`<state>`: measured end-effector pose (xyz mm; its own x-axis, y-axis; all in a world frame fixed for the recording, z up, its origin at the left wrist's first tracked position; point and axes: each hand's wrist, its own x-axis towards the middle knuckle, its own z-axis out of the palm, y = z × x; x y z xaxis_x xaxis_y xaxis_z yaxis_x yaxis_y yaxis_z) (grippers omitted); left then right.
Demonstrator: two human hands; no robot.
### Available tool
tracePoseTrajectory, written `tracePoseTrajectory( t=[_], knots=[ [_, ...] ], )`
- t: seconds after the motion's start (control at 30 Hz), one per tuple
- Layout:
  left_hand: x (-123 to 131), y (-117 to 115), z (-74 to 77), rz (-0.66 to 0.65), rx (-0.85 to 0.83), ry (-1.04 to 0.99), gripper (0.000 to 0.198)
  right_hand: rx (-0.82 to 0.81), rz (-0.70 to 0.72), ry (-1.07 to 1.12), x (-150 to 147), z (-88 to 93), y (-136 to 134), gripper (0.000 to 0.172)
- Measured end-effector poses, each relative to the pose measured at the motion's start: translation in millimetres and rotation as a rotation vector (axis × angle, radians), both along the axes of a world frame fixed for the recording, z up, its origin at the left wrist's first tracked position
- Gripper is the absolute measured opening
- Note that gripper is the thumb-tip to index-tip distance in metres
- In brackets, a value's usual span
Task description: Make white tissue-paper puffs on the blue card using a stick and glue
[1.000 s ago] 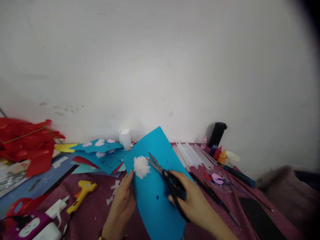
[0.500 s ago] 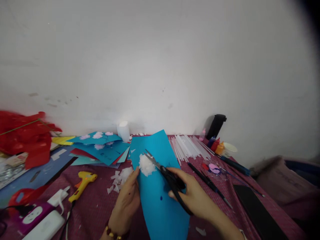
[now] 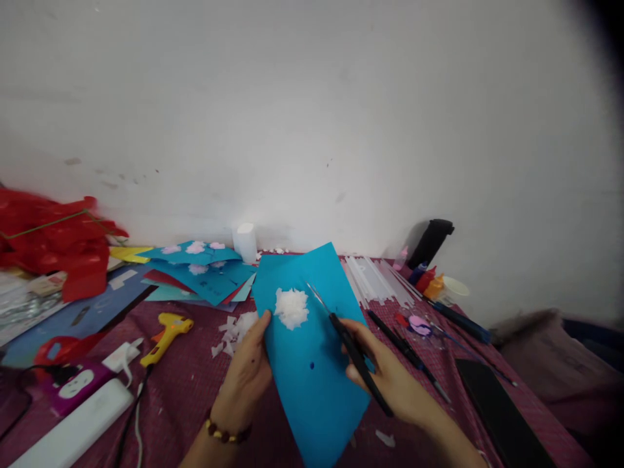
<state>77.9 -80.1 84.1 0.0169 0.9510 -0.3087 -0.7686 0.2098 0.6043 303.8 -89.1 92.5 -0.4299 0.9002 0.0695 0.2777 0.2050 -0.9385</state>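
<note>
The trouble we would watch for is the scissors point(image 3: 348, 341): their tips point over the blue card point(image 3: 314, 390), just beside the ragged white cluster point(image 3: 292, 309) on its upper left part, so a careless dip of the wrist could nick the card or snag and lift the pale pieces. We judge the card could also sag or swing, since we see just one hand gripping it, at its left edge; whether its lower end rests on the desk point(image 3: 180, 409) we cannot tell. The dark blue spot point(image 3: 312, 365) below the cluster might smear if it is wet, which we cannot make out. As for our hands, the left one point(image 3: 249, 364) is closed in a pinch, thumb along the card's edge near the cluster, the fingers behind hidden from us. The right one point(image 3: 377, 364) is curled around the black scissor handles, fingers well bent, above the card's right side; the blades appear as one thin line, so we cannot say how far they are parted.
</note>
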Motion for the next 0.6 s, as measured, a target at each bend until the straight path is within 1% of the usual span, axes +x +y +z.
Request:
tracePoseTrajectory(
  t=[0.07, 0.13, 0.23, 0.33, 0.4, 0.5, 0.53, 0.6],
  knots=[
    [-7, 3, -5.7, 0.04, -0.021, 0.035, 0.04, -0.037, 0.042, -0.025, 6, -2.3, -2, 0.065],
    [-16, 8, -14.3, 0.045, -0.02, 0.089, 0.037, -0.083, 0.08, -0.034, 11, -9.4, -3, 0.063],
    [-31, 19, -28.8, 0.124, 0.02, 0.232, 0.031, -0.125, 0.133, -0.042, 16, -27.0, -3, 0.059],
    [-42, 29, -37.8, 0.212, 0.04, 0.346, 0.03, -0.156, 0.175, -0.05, 16, -44.0, -2, 0.055],
    [-46, 33, -40.1, 0.212, 0.053, 0.371, 0.033, -0.166, 0.184, -0.03, 15, -50.4, 1, 0.053],
    [-46, 34, -43.8, 0.188, 0.089, 0.387, 0.044, -0.127, 0.138, -0.041, 11, -50.9, 7, 0.055],
    [-45, 33, -45.9, 0.165, 0.105, 0.382, 0.049, -0.104, 0.114, -0.062, 10, -49.4, 10, 0.056],
    [-40, 31, -51.4, 0.078, 0.123, 0.348, 0.057, -0.063, 0.083, -0.104, 9, -45.4, 16, 0.057]
  ],
)
